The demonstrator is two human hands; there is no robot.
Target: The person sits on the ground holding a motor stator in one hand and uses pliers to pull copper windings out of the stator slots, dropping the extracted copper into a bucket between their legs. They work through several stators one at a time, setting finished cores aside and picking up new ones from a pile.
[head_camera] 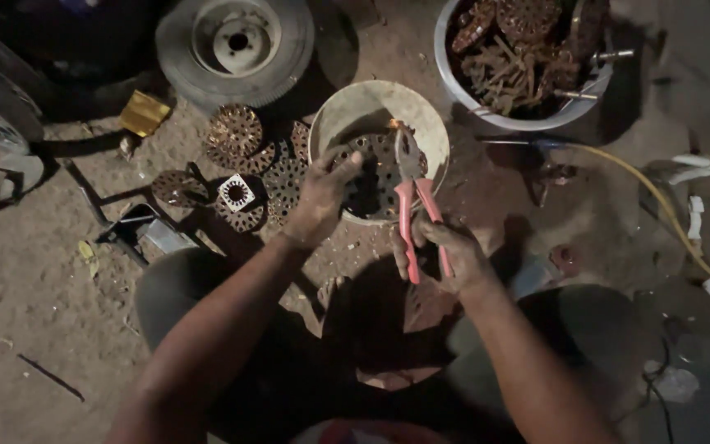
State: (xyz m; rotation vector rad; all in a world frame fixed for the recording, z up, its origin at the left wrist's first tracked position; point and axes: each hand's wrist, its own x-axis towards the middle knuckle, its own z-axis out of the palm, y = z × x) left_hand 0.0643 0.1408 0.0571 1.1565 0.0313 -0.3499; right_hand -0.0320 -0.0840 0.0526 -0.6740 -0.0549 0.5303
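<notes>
My right hand [445,251] grips a pair of pliers with pink handles [415,197], their jaws pointing up over a pale bucket [421,115]. My left hand [322,197] holds a round, dark, slotted metal disc [375,177] at the bucket's near rim. The plier jaws touch the disc's upper edge, where a bit of coppery wire shows. Both hands hover over the bucket's mouth.
Several more slotted metal discs [244,140] lie on the dirt left of the bucket. A small wheel with a tyre [236,41] lies at the top. A metal basin [527,119] holds rusty parts and wire. A yellow hose [659,197] runs along the right.
</notes>
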